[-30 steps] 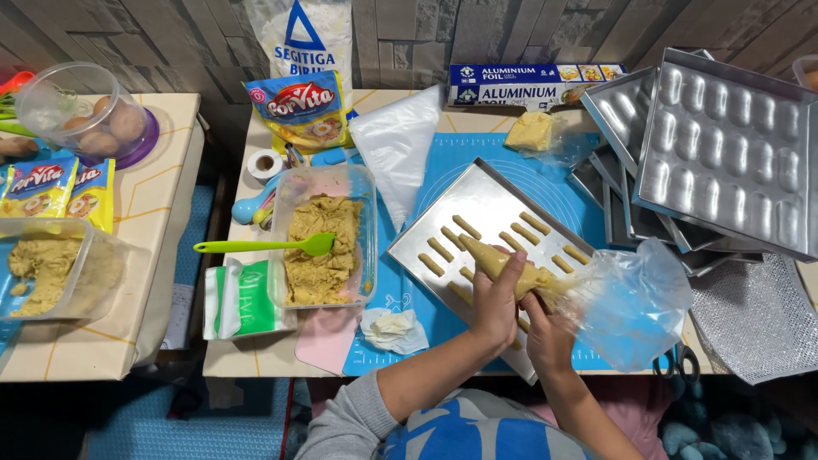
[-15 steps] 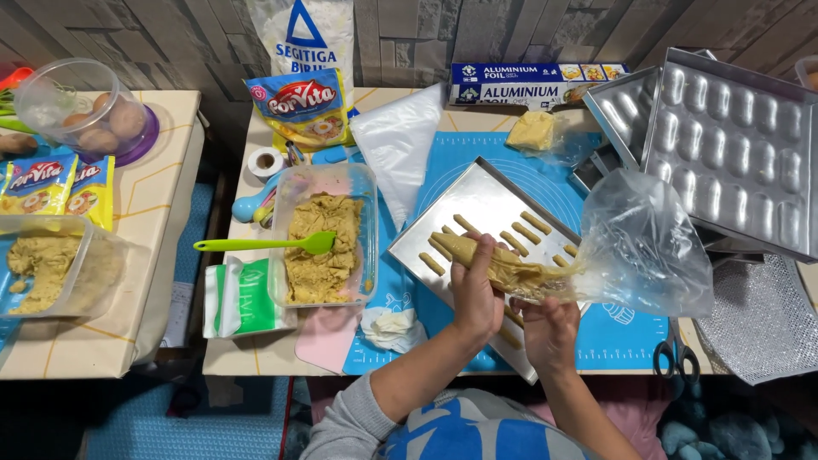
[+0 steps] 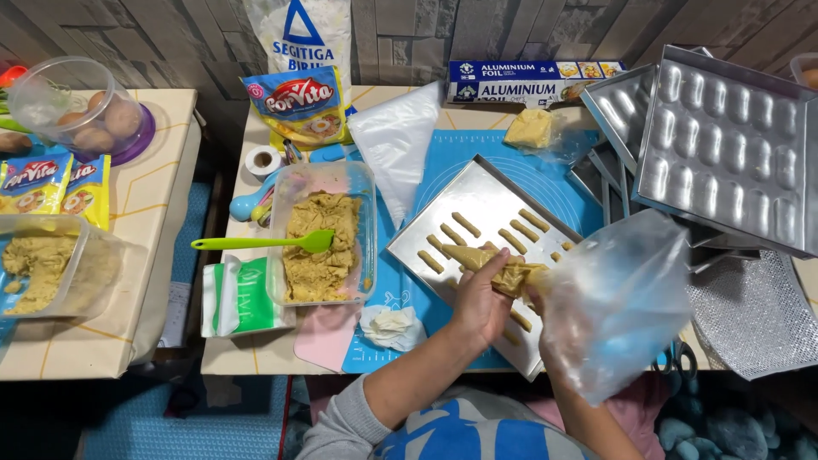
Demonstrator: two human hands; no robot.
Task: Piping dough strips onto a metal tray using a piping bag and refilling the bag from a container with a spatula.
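White flour sack (image 3: 298,38) with blue triangle mark stands against the back wall. Blue-red-yellow pouch (image 3: 300,104) leans just in front. Long blue foil box (image 3: 532,78) lies along the table's rear edge. Two yellow-blue sachets (image 3: 53,181) lie on the left table. Green-white packet (image 3: 241,296) sits beside the dough tub.

Clear plastic tub (image 3: 328,234) of tan dough sits on the table (image 3: 256,358), a green spatula (image 3: 264,244) lying across it. Just behind the tub, a roll of tape (image 3: 262,160) and a bright snack packet (image 3: 298,104). Right of the tub, a folded clear bag (image 3: 396,145). Far right of it, stacked moulded metal pans (image 3: 724,153). Left of the tub, a lidded bowl of eggs (image 3: 77,106).
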